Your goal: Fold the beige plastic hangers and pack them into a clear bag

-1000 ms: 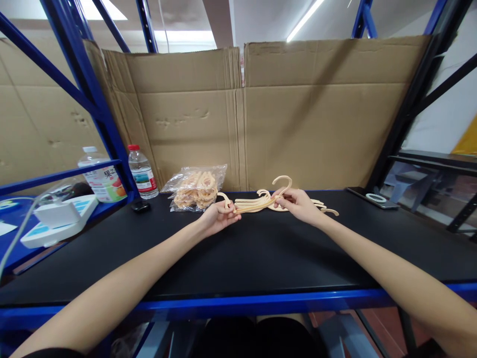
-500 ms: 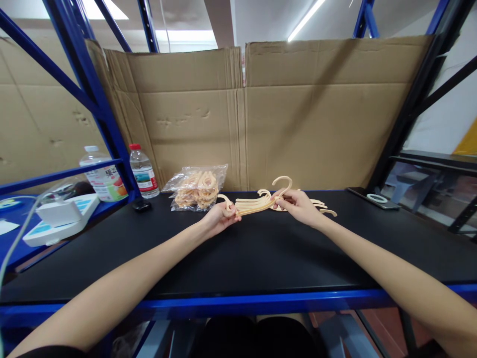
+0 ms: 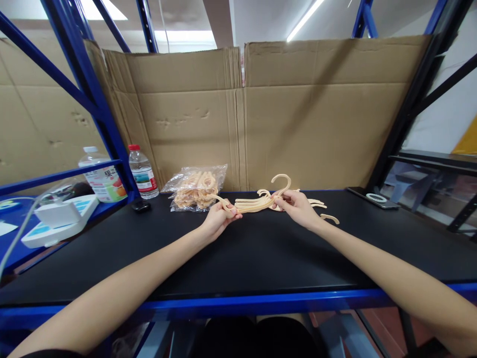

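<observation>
Between my two hands is a cream plastic clothes hanger (image 3: 282,185), its hook standing up above the table. My left hand (image 3: 219,217) is closed around the hanger's left end, and a curved tip pokes out above the fingers. With fingers pinched below the hook, my right hand (image 3: 296,206) grips the hanger's middle and hides part of it. Several more cream hangers (image 3: 251,203) lie just behind it, partly covered by the held one and by my right hand. A curved hanger end (image 3: 330,218) shows right of my right wrist.
A clear bag of cream hangers (image 3: 199,189) lies at the back left. Beside it stand a water bottle (image 3: 142,171) and a small black object (image 3: 141,206). A phone with a white ring (image 3: 376,198) sits at the back right. Cardboard (image 3: 328,114) walls the rear edge.
The hanger's left tip has swung outward to the left and my left hand has turned slightly with it. The curved end by my right wrist has shifted a little right and down.
</observation>
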Motion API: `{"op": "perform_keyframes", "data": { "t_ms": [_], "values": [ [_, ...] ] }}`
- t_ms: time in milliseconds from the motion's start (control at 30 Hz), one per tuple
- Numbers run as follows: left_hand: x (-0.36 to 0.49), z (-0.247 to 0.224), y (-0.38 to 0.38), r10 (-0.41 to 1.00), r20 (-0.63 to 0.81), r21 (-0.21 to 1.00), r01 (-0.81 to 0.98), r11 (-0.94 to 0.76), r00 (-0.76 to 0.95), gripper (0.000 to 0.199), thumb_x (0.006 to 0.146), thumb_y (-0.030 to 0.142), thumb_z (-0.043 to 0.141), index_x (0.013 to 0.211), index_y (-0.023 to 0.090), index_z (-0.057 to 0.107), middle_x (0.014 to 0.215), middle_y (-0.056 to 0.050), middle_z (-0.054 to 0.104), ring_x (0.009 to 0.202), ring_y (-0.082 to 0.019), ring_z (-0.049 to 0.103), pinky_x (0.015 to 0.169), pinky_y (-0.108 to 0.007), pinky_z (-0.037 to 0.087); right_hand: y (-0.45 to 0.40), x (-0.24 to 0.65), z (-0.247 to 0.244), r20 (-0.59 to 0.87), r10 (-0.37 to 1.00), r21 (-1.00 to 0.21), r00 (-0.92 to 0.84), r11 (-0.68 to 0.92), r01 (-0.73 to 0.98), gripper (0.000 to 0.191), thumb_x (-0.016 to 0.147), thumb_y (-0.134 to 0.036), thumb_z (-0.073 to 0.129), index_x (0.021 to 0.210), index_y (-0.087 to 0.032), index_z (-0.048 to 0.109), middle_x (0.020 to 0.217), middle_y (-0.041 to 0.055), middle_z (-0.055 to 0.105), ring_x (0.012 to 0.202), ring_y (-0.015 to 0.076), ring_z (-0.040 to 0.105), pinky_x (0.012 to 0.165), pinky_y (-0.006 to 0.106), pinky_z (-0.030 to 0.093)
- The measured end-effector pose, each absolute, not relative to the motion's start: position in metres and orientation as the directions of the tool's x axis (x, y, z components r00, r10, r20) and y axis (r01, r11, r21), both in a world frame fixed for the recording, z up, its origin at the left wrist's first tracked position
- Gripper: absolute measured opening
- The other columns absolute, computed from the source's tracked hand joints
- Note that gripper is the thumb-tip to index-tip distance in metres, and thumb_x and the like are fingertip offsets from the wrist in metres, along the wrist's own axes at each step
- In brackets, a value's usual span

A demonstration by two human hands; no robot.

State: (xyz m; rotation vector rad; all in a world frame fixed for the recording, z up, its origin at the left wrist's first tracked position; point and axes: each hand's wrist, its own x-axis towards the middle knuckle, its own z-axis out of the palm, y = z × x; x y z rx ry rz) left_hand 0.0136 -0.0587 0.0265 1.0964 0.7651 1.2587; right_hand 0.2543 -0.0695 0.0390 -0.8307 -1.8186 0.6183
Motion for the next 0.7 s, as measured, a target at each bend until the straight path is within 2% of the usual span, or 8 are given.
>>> {"op": "perform_keyframes", "data": {
  "t_ms": [200, 333, 400, 467, 500, 567, 633, 700],
  "values": [
    [0.013, 0.031, -0.059, 0.981, 0.131, 0.933, -0.354, -0.073, 0.144, 0.023, 0.067, -0.005, 0.063, 0.063, 0.012, 0.049, 0.065, -0.001, 0.061, 0.059, -0.009, 0.062, 0.063, -0.018, 0.054, -0.073, 0.249, 0.041, 0.581, 0.789, -0.771, -0.197, 0.612, 0.176, 0.030, 0.083, -0.043, 0.057, 0.093, -0.015, 0.058, 0.070, 0.0043, 0.063, 0.061, 0.0146, 0.056, 0.055, 0.027, 0.044],
    [0.013, 0.033, -0.058, 0.979, 0.099, 0.925, -0.380, -0.025, 0.177, 0.021, 0.071, 0.000, 0.066, 0.065, 0.012, 0.050, 0.068, -0.003, 0.062, 0.063, -0.011, 0.064, 0.068, -0.022, 0.056, -0.070, 0.250, 0.040, 0.575, 0.809, -0.797, -0.118, 0.587, 0.139, 0.032, 0.079, -0.046, 0.060, 0.088, -0.017, 0.051, 0.067, 0.0030, 0.063, 0.055, 0.0126, 0.054, 0.052, 0.026, 0.043],
    [0.016, 0.031, -0.063, 0.978, 0.032, 0.944, -0.328, 0.039, 0.208, 0.018, 0.075, 0.008, 0.066, 0.069, 0.012, 0.051, 0.073, -0.006, 0.064, 0.063, -0.013, 0.065, 0.068, -0.025, 0.056, -0.065, 0.253, 0.040, 0.578, 0.814, -0.803, -0.059, 0.580, 0.137, 0.033, 0.077, -0.047, 0.061, 0.085, -0.018, 0.048, 0.065, 0.0008, 0.060, 0.051, 0.0111, 0.052, 0.050, 0.026, 0.043],
    [0.022, 0.028, -0.072, 0.971, -0.015, 0.983, -0.172, 0.058, 0.240, 0.015, 0.078, 0.019, 0.066, 0.072, 0.012, 0.053, 0.076, -0.009, 0.065, 0.060, -0.015, 0.064, 0.063, -0.028, 0.055, -0.062, 0.257, 0.041, 0.589, 0.808, -0.799, -0.002, 0.583, 0.146, 0.032, 0.076, -0.046, 0.062, 0.083, -0.018, 0.047, 0.068, -0.0005, 0.056, 0.049, 0.0097, 0.051, 0.049, 0.025, 0.044],
    [0.026, 0.026, -0.079, 0.966, 0.006, 0.998, -0.057, 0.009, 0.260, 0.016, 0.079, 0.023, 0.065, 0.073, 0.013, 0.055, 0.074, -0.008, 0.065, 0.058, -0.015, 0.063, 0.060, -0.028, 0.054, -0.061, 0.258, 0.042, 0.592, 0.806, -0.798, 0.015, 0.583, 0.153, 0.032, 0.075, -0.045, 0.063, 0.084, -0.018, 0.047, 0.071, -0.0004, 0.055, 0.049, 0.0093, 0.052, 0.048, 0.025, 0.045],
    [0.033, 0.024, -0.095, 0.906, 0.191, 0.941, 0.191, -0.278, 0.378, 0.013, 0.076, 0.024, 0.067, 0.072, 0.015, 0.058, 0.069, -0.006, 0.063, 0.057, -0.016, 0.060, 0.060, -0.029, 0.052, -0.060, 0.260, 0.042, 0.569, 0.822, -0.812, 0.008, 0.560, 0.164, 0.035, 0.073, -0.042, 0.065, 0.091, -0.019, 0.046, 0.077, -0.0003, 0.054, 0.048, 0.0095, 0.055, 0.046, 0.025, 0.045],
    [0.038, 0.024, -0.110, 0.734, 0.417, 0.740, 0.268, -0.617, 0.537, 0.010, 0.073, 0.020, 0.069, 0.082, 0.018, 0.064, 0.086, -0.008, 0.065, 0.082, -0.022, 0.061, 0.081, -0.034, 0.048, -0.061, 0.259, 0.040, 0.504, 0.862, -0.845, -0.053, 0.505, 0.175, 0.044, 0.071, -0.038, 0.066, 0.103, -0.019, 0.042, 0.078, -0.0021, 0.053, 0.047, 0.0113, 0.057, 0.044, 0.026, 0.047],
    [0.040, 0.025, -0.119, 0.582, 0.495, 0.542, 0.294, -0.787, 0.645, 0.019, 0.075, 0.017, 0.065, 0.093, 0.021, 0.066, 0.105, -0.011, 0.063, 0.104, -0.028, 0.054, 0.097, -0.039, 0.038, -0.061, 0.257, 0.035, 0.428, 0.895, -0.873, -0.126, 0.445, 0.200, 0.055, 0.070, -0.034, 0.066, 0.113, -0.020, 0.035, 0.074, -0.0049, 0.051, 0.046, 0.0132, 0.059, 0.044, 0.026, 0.048]
  ]
}}
